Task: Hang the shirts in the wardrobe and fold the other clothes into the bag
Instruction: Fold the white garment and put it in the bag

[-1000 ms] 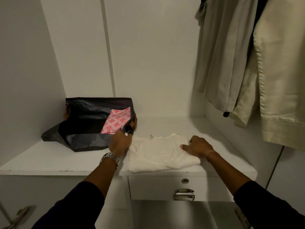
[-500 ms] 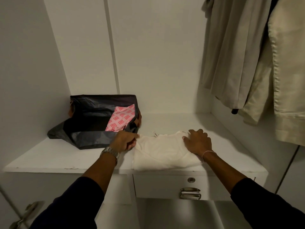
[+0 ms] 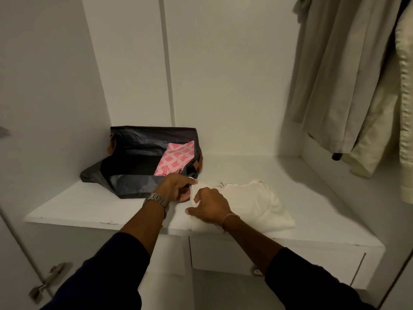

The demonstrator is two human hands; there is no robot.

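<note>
1. Head view: the camera looks down into a white wardrobe, where a white shelf (image 3: pixel 89 204) runs across the frame above a drawer (image 3: pixel 290 260).
2. A folded white garment (image 3: pixel 257 204) lies on the shelf, right of centre, its near edge close to the shelf's front lip.
3. The left hand (image 3: pixel 176 189), with a metal watch (image 3: pixel 157 202) on its wrist, is at the garment's left edge; its fingers are curled and pinch a strip of the white cloth.
4. The right hand (image 3: pixel 210 206), with a thin bracelet (image 3: pixel 230 217) on its wrist, rests on the left part of the same garment, just beside the left hand; its fingers are bent and gather the cloth beneath them, thumb pressed at the near fold.
5. Both forearms wear dark sleeves (image 3: pixel 107 276) and reach in from the bottom of the frame.
6. A dark bag (image 3: pixel 134 182) sits open on the shelf to the left of the garment, near the back wall, its near side sagging outward; the left hand is just in front of its right corner.
7. Inside the bag, against its right side, lies a pink patterned cloth (image 3: pixel 176 157).
8. Pale beige shirts (image 3: pixel 348 74) hang at the upper right, well apart from the hands, their hems above the shelf's right end.
9. A metal door handle (image 3: pixel 50 280) shows at the lower left, blurred.
</note>
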